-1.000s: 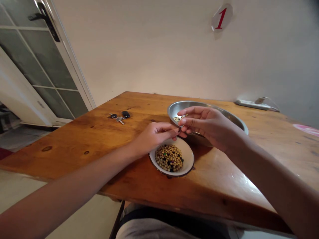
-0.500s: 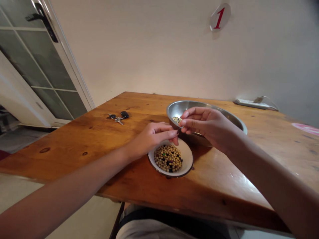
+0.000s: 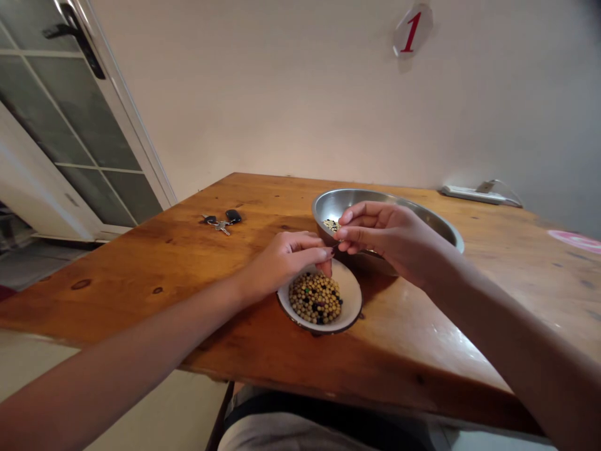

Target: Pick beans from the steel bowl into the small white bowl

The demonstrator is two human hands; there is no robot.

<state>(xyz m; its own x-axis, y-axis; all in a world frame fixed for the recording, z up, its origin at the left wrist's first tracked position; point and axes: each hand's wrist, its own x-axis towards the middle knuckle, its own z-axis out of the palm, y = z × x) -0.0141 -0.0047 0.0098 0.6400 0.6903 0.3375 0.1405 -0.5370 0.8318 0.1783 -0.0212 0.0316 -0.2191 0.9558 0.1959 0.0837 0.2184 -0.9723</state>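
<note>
My left hand [image 3: 303, 255] is over the far rim of a white bowl [image 3: 351, 297], thumb and fingers pinched on a small dark bead [image 3: 333, 249]. The bowl has a dark edge and holds many round yellowish beads [image 3: 314, 299], with some black ones and a green one among them. Close to the left fingertips, my right hand [image 3: 375, 232] is also pinched, in front of a large steel basin [image 3: 427, 216]. What its fingertips grip is too thin and small to make out. Small pale and black pieces [image 3: 331, 225] lie inside the basin, partly hidden by the right hand.
Everything stands on a wooden table [image 3: 253, 207] against a wall. A bunch of keys [image 3: 222, 222] lies at the left, and a white power strip [image 3: 474, 195] is at the back right. At the far right is a pink-and-white round sticker [image 3: 575, 240].
Both hands stay pinched close together, with only a very slight shift of the fingertips. The whole view has drifted a little to the left.
</note>
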